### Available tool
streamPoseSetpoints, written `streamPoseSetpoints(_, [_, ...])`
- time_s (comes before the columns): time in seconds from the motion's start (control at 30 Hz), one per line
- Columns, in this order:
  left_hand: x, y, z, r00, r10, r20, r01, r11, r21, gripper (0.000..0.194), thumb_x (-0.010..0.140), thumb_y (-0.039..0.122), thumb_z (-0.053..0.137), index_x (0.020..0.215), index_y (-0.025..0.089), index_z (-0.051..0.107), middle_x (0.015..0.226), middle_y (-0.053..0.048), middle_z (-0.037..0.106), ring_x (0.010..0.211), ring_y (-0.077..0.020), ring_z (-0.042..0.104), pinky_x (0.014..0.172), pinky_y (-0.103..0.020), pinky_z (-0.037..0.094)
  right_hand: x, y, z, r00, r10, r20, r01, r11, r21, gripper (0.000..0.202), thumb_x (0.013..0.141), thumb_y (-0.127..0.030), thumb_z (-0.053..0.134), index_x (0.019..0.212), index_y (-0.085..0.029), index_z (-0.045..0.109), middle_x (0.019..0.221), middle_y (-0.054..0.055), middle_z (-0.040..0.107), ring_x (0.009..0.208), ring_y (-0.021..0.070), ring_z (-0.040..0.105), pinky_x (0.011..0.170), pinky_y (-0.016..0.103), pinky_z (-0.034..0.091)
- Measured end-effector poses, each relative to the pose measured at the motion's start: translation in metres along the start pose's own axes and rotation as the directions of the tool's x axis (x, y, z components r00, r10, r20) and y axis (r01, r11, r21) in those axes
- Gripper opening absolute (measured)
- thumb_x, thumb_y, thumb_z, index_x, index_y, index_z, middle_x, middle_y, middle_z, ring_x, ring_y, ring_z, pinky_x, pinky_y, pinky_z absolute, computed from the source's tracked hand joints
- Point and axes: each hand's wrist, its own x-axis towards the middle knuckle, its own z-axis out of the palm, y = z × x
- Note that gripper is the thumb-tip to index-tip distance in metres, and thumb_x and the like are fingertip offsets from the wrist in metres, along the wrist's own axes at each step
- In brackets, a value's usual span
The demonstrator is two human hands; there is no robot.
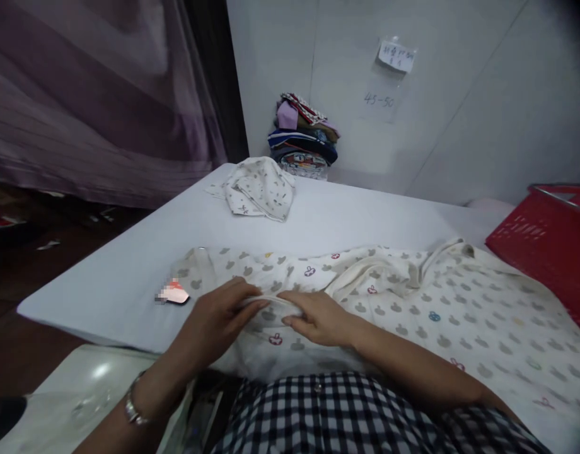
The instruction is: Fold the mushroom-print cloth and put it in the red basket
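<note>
A big white printed cloth (398,309) lies across the table (143,252), from the middle of the frame to the right edge. It has little grey shapes on it, and some red, blue and yellow ones. I can't tell if it is a blanket or something to wear.

The left hand (224,312) and the right hand (321,315) are low in the middle of the frame. The grip of each is closed on the same rolled edge (273,301) of the cloth, pinched by thumb and fingers.

The cloth looks soft, thin and floppy. It should be light to lift, but the long part on the right may drag. It doesn't look slippery, and it should not break, but it should crease easily, since it has humps near the top. The thick edge looks like the best place to hold, with the hands a little apart so it stays straight. The flat part at the lower right would be harder to pinch. The red basket (540,246) at the right edge is close by, so the cloth could catch on it.
</note>
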Motion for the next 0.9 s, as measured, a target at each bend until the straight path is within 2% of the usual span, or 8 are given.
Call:
streamPoseSetpoints(0.17, [-0.003,-0.001,-0.032,0.971,0.061,-0.232,-0.063,0.998,-0.002,0.011,0.083,0.031,0.056,0.085,0.021,0.061,0.074,0.002,0.058,0.066,-0.0098,0.055,0.055,-0.019,0.043,-0.020,0.031,-0.015,0.980,-0.088,-0.177,0.059,0.984,-0.166,0.047,0.091,-0.032,0.044,0.135,-0.019,0.034,0.111,0.012,0.060,0.098,0.0222,0.055,0.084,0.038,0.043])
streamPoseSetpoints(0.27, [-0.007,-0.003,-0.039,0.950,0.084,-0.301,-0.089,0.996,-0.003,0.007,0.082,0.026,0.058,0.086,0.021,0.060,0.077,0.002,0.057,0.066,-0.0083,0.053,0.050,-0.016,0.041,-0.034,0.053,-0.034,0.973,-0.075,-0.216,0.030,0.979,-0.200,0.051,0.089,-0.033,0.049,0.136,-0.022,0.031,0.108,0.010,0.061,0.097,0.0222,0.054,0.086,0.040,0.042])
streamPoseSetpoints(0.47, [-0.013,-0.005,-0.041,0.941,0.146,-0.306,-0.164,0.986,-0.033,0.007,0.082,0.020,0.058,0.088,0.021,0.060,0.077,0.001,0.058,0.066,-0.0080,0.053,0.049,-0.015,0.042,-0.062,0.080,-0.067,0.990,0.003,-0.138,-0.041,0.961,-0.272,0.049,0.089,-0.038,0.049,0.135,-0.028,0.034,0.119,0.009,0.056,0.107,0.0237,0.051,0.091,0.044,0.042])
streamPoseSetpoints(0.53, [-0.015,-0.003,-0.042,0.946,0.141,-0.294,-0.163,0.985,-0.054,0.008,0.081,0.019,0.057,0.089,0.021,0.060,0.077,0.000,0.058,0.065,-0.0083,0.054,0.047,-0.015,0.042,-0.067,0.081,-0.070,0.986,-0.005,-0.168,-0.045,0.956,-0.291,0.045,0.090,-0.037,0.047,0.133,-0.027,0.037,0.124,0.010,0.052,0.114,0.0244,0.047,0.094,0.046,0.040])
streamPoseSetpoints(0.63, [-0.020,-0.002,-0.044,0.963,0.076,-0.260,-0.098,0.992,-0.073,0.012,0.081,0.016,0.056,0.090,0.023,0.060,0.079,0.000,0.058,0.063,-0.0080,0.054,0.039,-0.013,0.036,-0.071,0.079,-0.068,0.986,-0.012,-0.165,-0.033,0.962,-0.269,0.034,0.091,-0.034,0.046,0.123,-0.024,0.048,0.117,0.010,0.056,0.111,0.0230,0.049,0.092,0.043,0.043])
streamPoseSetpoints(0.7, [-0.024,-0.004,-0.045,0.966,0.070,-0.251,-0.087,0.995,-0.058,0.014,0.080,0.015,0.057,0.091,0.024,0.060,0.081,0.000,0.060,0.066,-0.0089,0.056,0.044,-0.015,0.041,-0.073,0.076,-0.065,0.993,0.019,-0.114,-0.047,0.967,-0.250,0.030,0.091,-0.034,0.045,0.118,-0.023,0.053,0.110,0.010,0.059,0.104,0.0223,0.052,0.087,0.041,0.045])
streamPoseSetpoints(0.8, [-0.031,-0.011,-0.047,0.961,0.110,-0.253,-0.120,0.992,-0.025,0.017,0.077,0.014,0.059,0.090,0.025,0.061,0.083,0.001,0.063,0.073,-0.0122,0.060,0.061,-0.021,0.049,-0.074,0.072,-0.063,0.997,0.071,-0.029,-0.076,0.974,-0.215,0.027,0.092,-0.033,0.043,0.111,-0.022,0.059,0.104,0.009,0.062,0.098,0.0220,0.055,0.085,0.041,0.045])
streamPoseSetpoints(0.9, [-0.037,-0.016,-0.047,0.963,0.110,-0.247,-0.125,0.991,-0.044,0.019,0.075,0.013,0.060,0.089,0.026,0.061,0.085,0.001,0.065,0.081,-0.0145,0.062,0.068,-0.023,0.050,-0.074,0.068,-0.067,0.993,0.108,0.041,-0.103,0.990,-0.099,0.024,0.092,-0.034,0.043,0.103,-0.022,0.062,0.099,0.007,0.063,0.096,0.0199,0.055,0.083,0.036,0.046])
